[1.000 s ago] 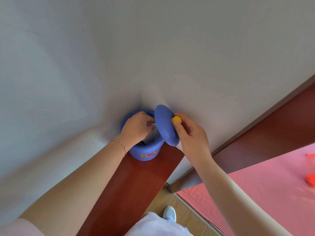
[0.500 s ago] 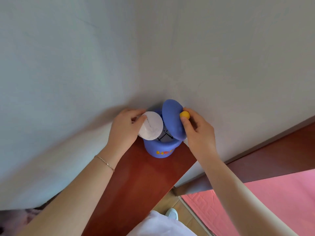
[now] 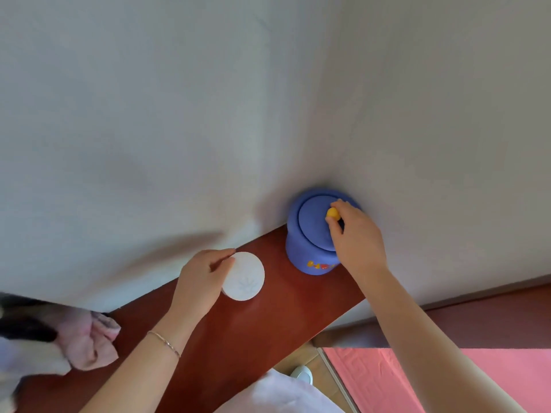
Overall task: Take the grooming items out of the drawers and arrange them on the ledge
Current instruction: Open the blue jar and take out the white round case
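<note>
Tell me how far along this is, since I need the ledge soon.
Done: the white round case is out and sits on the ledge. In hand: the left hand rests on that case, while the right hand sets the lid on the blue jar by its yellow knob. Left: no drawers or other items show.

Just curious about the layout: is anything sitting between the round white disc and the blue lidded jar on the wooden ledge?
No. In the head view, only bare reddish-brown wooden ledge separates the round white disc from the blue lidded jar.
</note>
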Motion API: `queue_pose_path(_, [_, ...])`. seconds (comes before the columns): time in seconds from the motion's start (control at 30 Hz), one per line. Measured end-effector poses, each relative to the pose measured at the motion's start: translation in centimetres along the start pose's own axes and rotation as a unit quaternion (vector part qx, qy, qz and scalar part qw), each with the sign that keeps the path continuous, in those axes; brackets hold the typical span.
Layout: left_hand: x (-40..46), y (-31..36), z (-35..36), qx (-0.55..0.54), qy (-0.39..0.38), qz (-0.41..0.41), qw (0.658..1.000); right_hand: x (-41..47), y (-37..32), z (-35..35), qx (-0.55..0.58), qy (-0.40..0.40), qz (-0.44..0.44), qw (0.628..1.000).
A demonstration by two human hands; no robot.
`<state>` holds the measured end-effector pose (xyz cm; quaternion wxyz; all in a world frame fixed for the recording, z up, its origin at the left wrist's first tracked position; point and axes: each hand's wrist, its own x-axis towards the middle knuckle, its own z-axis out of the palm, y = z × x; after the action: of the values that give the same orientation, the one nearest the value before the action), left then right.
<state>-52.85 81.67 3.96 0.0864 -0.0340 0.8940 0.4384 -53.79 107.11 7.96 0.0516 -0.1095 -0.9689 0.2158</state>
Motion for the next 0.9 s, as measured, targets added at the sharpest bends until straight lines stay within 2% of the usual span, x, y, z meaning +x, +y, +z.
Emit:
queue_pose_path(0.2, [-0.9,-4.1,0.1,0.008,-0.009,-0.046,0.999,0.2,0.1,0.8,-0.016,0.007,0.002,1.0])
queue_pose_path(0.47, [-1.5,-6.5,1.1,0.008,-0.002,-0.05,0.999,-0.5,0.1,1.6,0.017,0.051,-0.002,0.999])
queue_pose_path(0.83, [-1.7,-8.5,2.8,0.067,0.045,-0.029,0.996,-0.8,0.5,1.3,0.037,-0.006,-0.013,0.999])
queue_pose_path(0.9, [-1.6,-8.7,3.0,0.07,0.047,-0.024,0.996,-1.3,0.4,1.1,0.034,0.007,-0.017,0.999])
